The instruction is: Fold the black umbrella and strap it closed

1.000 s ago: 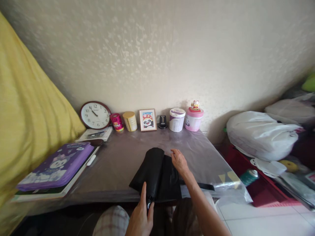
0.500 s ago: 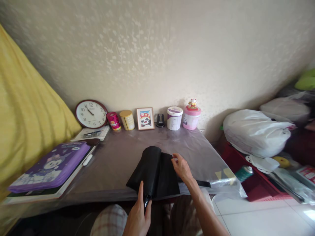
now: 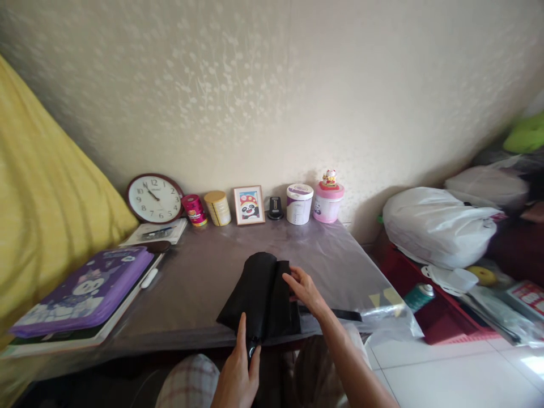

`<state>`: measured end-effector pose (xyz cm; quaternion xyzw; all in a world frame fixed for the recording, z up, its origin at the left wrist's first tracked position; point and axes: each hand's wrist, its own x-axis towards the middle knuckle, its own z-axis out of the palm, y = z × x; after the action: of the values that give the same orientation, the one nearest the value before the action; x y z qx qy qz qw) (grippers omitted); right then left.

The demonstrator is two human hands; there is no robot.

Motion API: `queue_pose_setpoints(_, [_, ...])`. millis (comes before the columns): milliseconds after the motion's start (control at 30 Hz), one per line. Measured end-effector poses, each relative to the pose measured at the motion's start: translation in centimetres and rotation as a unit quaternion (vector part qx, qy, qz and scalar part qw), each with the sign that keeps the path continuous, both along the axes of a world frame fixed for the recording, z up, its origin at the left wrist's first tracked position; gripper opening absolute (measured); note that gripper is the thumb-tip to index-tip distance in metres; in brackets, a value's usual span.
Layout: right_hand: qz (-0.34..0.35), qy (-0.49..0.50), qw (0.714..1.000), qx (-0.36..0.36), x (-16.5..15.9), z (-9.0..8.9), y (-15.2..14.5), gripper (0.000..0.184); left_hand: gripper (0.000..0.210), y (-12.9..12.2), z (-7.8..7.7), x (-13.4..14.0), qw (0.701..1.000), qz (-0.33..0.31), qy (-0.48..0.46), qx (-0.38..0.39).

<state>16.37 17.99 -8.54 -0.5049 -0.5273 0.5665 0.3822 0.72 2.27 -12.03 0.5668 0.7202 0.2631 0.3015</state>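
Observation:
A black folding umbrella (image 3: 257, 289) lies collapsed across the front edge of the table, its cloth loose in broad folds. Its short handle is in my left hand (image 3: 240, 368), thumb laid along it. My right hand (image 3: 302, 288) has the right-hand flap of cloth between thumb and fingers, with the fingertips partly behind the flap. A flat black strip (image 3: 346, 315) lies on the table under my right forearm; whether it joins the umbrella is hidden.
The table (image 3: 187, 283) has a plastic cover. A purple case (image 3: 85, 289) lies on the left near a yellow curtain (image 3: 38, 187). Along the wall stand a clock (image 3: 155, 198), tubs and a picture frame (image 3: 249, 205). White bags (image 3: 437, 226) and a red bin (image 3: 446, 323) are on the right.
My right hand has drawn the flap of cloth leftward, so it now lies narrower against the umbrella. My left hand stays on the handle. The view has shifted slightly.

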Motion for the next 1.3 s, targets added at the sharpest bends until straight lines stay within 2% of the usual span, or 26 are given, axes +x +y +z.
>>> queue_pose_setpoints(267, [-0.007,-0.033,0.999,0.022,-0.6,-0.5,0.8,0.042,0.06,0.0,-0.5,-0.1,1.0,0.001,-0.004,0.018])
queue_pose_setpoints(467, [-0.014,-0.08,0.992,0.096,0.0,-1.8,1.4,0.023,0.06,0.0,-0.1,-0.1,1.0,0.0,-0.008,0.006])
queue_pose_setpoints(767, [-0.01,-0.096,0.989,0.108,0.7,-3.1,1.4,0.026,0.059,0.1,-1.0,-0.3,0.999,0.014,-0.036,0.03])
queue_pose_setpoints(867, [-0.018,-0.07,0.992,0.099,0.8,-3.3,1.5,0.025,0.06,0.1,-0.6,-0.5,0.997,0.02,-0.059,0.034])
queue_pose_setpoints(967, [-0.016,-0.017,0.996,0.084,0.5,-2.5,1.4,0.028,0.061,0.0,0.7,-0.3,0.995,0.045,-0.086,0.009])
queue_pose_setpoints(1133, [0.01,0.111,0.993,0.04,-0.5,0.7,1.0,0.039,0.071,0.0,3.0,0.5,0.986,0.061,-0.151,-0.038])
queue_pose_setpoints(1233, [0.02,0.142,0.989,0.037,-1.5,1.9,1.1,0.043,0.075,0.2,3.3,0.6,0.98,0.067,-0.183,-0.043])
queue_pose_setpoints(1300, [0.017,0.136,0.99,0.041,-2.3,1.9,1.4,0.045,0.076,0.3,3.0,0.5,0.977,0.066,-0.198,-0.039])
